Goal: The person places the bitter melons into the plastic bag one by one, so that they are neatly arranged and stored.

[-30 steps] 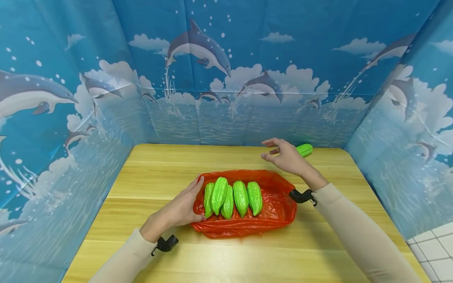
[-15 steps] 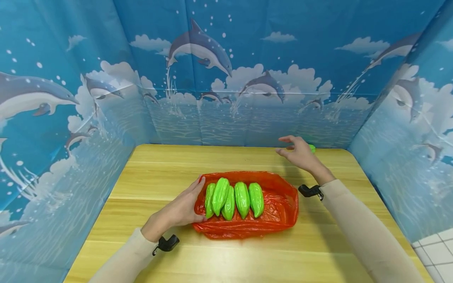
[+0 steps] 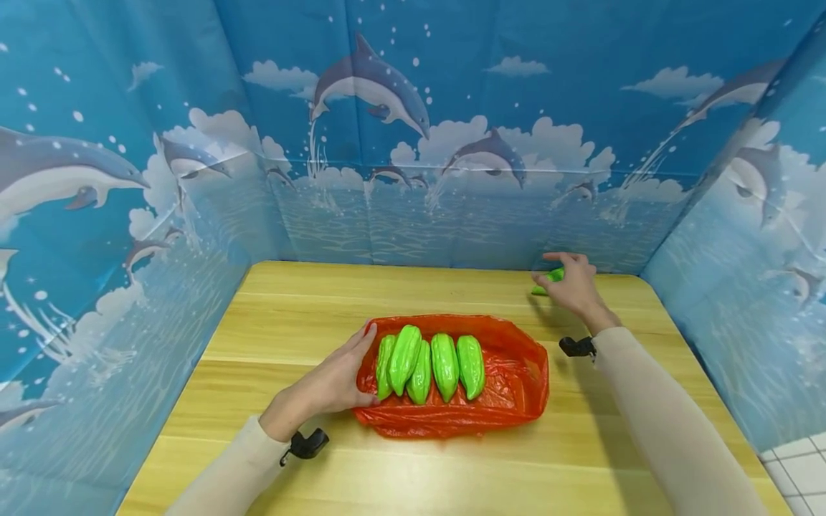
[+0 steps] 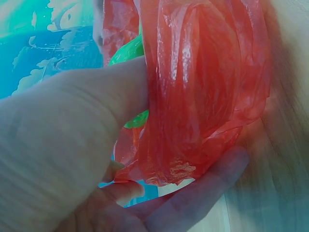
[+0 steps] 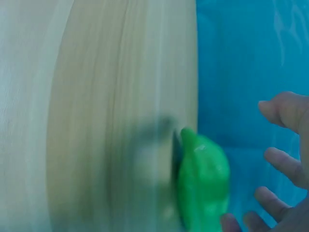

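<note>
A red plastic bag (image 3: pixel 445 423) lies opened wide at the middle of the table. Several ridged green star fruits (image 3: pixel 445 367) stand side by side in its left part. My left hand (image 3: pixel 328 376) holds the bag's left end; in the left wrist view the thumb goes inside the plastic (image 4: pixel 193 82) and the fingers lie outside. Near the far edge, my right hand (image 3: pixel 573 287) hovers over a loose star fruit (image 5: pixel 205 186), partly hidden by it in the head view. The right wrist view has the fingers spread, apart from this fruit.
The wooden table (image 3: pixel 310 287) carries the bag. A blue dolphin-print curtain (image 3: pixel 413 229) rises behind the table and along both sides. White tiles (image 3: pixel 796 466) show at the lower right.
My right hand has moved right to the loose star fruit at the back. My left hand keeps its hold on the bag. The head view has shifted slightly.
</note>
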{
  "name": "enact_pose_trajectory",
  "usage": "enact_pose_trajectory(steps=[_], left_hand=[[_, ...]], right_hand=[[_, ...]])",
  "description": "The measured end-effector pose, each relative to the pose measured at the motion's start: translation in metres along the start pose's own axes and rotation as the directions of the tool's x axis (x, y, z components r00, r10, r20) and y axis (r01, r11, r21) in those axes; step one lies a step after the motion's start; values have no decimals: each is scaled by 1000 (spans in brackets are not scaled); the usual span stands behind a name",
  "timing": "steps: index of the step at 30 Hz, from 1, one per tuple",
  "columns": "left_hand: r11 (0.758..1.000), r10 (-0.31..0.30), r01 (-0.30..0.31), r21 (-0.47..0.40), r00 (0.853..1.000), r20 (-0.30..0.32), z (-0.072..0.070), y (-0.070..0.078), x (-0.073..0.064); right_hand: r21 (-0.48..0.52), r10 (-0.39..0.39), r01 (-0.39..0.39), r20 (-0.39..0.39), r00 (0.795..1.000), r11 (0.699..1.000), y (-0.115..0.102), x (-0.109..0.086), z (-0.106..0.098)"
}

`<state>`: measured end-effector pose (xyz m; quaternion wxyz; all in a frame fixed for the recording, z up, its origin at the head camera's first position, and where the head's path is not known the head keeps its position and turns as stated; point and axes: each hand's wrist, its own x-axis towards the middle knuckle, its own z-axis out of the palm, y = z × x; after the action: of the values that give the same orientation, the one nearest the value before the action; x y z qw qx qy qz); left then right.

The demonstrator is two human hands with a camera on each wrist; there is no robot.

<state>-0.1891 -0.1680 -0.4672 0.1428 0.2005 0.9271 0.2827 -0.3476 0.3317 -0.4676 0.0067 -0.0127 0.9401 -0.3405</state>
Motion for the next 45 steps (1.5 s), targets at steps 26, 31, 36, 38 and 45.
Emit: enact_pose_trajectory(steps=[26,31,36,38,45], left_hand=[[1000,-5,5,13,1000,3,2,-5,2],[1000,2,-2,14,1000,2,2,-5,2],[1000,1,-1,12,1000,3,2,-5,2],[1000,0,0,13,1000,2,2,-5,2],[1000,-2,2,7,1000,7,2,-5,2]], right_hand=[[13,77,-76,-39,996,997,47,3,9],[39,65,-63,-45,997,997,50,0,11],[55,63,-60,-51,997,997,49,-2,11],[65,65,-62,-51,997,996,49,-2,12],[63,59,-56,-54,997,996,52,-3,14]])
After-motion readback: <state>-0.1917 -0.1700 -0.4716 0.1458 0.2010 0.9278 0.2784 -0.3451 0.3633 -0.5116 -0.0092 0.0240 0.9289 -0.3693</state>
